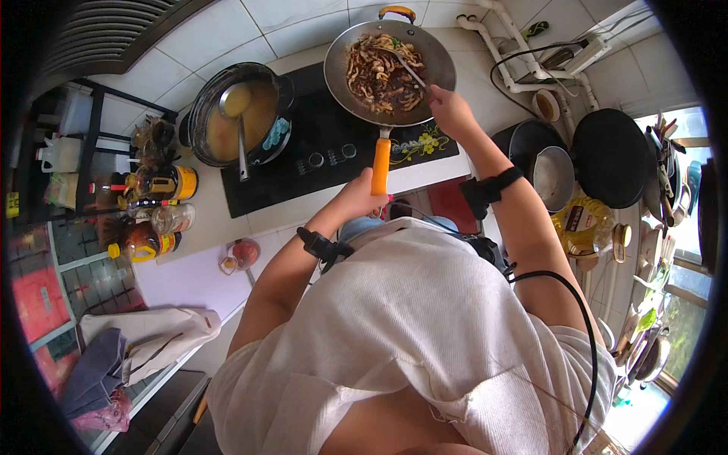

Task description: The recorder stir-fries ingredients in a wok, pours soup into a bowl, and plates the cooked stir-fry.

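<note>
My left hand [364,197] grips the orange handle [380,165] of a metal wok [438,62] on the black glass hob [310,122]. Inside the wok lies a heap of browned, sauce-coated strips of food [378,74], with a bit of green among them. A metal spatula or spoon [408,69] is held in my right hand [450,111] at the wok's right rim; its head rests in the food and is partly hidden. Left of the wok, a dark pot [197,128] holds yellowish liquid, with a metal ladle [241,128] laid across it.
Several sauce bottles [165,182] crowd the counter's left end. White pipes [509,42] and a cable run along the right wall. Nested pans [551,176], a round black pan [608,156] and an oil bottle [580,224] stand at right. A range hood [108,34] overhangs the upper left.
</note>
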Demonstrator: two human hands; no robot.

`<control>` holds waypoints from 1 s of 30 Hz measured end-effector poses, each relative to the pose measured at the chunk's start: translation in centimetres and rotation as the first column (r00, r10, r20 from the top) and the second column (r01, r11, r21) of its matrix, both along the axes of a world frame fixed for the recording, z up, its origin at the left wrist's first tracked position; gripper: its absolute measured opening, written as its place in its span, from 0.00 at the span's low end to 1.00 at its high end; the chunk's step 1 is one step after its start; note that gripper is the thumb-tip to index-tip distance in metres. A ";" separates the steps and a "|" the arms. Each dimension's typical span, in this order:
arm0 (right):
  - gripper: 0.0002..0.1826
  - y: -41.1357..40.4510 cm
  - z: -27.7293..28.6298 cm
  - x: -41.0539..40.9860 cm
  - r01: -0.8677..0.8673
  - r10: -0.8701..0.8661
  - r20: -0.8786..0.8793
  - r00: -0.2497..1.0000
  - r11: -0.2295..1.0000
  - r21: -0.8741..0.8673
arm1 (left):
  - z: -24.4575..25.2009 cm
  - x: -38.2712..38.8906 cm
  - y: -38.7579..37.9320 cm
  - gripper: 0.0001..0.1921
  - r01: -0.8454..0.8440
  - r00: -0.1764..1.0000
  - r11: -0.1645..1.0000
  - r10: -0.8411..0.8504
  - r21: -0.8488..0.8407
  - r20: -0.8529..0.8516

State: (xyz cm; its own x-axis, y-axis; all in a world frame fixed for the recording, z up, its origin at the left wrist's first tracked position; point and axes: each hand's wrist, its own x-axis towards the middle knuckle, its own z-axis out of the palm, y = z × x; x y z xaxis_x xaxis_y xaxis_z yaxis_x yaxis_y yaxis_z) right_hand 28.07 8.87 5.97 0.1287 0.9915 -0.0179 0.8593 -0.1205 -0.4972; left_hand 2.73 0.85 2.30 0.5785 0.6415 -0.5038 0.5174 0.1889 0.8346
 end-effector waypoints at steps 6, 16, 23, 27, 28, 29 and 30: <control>0.24 -3.2 7.5 -0.5 -0.144 0.263 0.378 0.888 0.938 -0.316 | -0.7 -0.3 -0.2 0.20 -0.011 1.000 1.000 0.011 -0.009 0.004; 0.18 -4.6 8.7 0.1 -0.088 0.186 0.339 0.922 0.955 -0.284 | 0.0 0.1 0.1 0.20 -0.014 1.000 1.000 0.014 0.000 -0.008; 0.17 -1.8 3.5 1.3 0.044 -0.044 0.041 0.998 0.999 -0.019 | -0.9 -0.4 -0.5 0.19 -0.026 1.000 1.000 0.026 -0.013 0.017; 0.17 2.6 -0.7 0.4 0.182 -0.181 -0.060 0.982 0.983 0.023 | -0.4 -0.1 -0.1 0.18 -0.029 0.999 0.999 0.030 -0.020 0.029; 0.17 3.1 -0.3 -1.0 0.210 -0.223 -0.235 0.946 0.974 -0.079 | -0.6 0.0 -0.3 0.18 -0.027 1.000 1.000 0.027 0.008 -0.008; 0.18 3.3 0.2 -2.0 0.196 -0.260 -0.383 0.887 0.960 -0.199 | -0.6 0.0 -0.3 0.18 -0.020 0.999 0.999 0.022 0.036 -0.046; 0.18 3.2 1.5 -3.2 0.182 -0.327 -0.498 0.803 0.930 -0.318 | -0.5 0.0 -0.3 0.19 -0.024 0.998 0.998 0.026 0.050 -0.058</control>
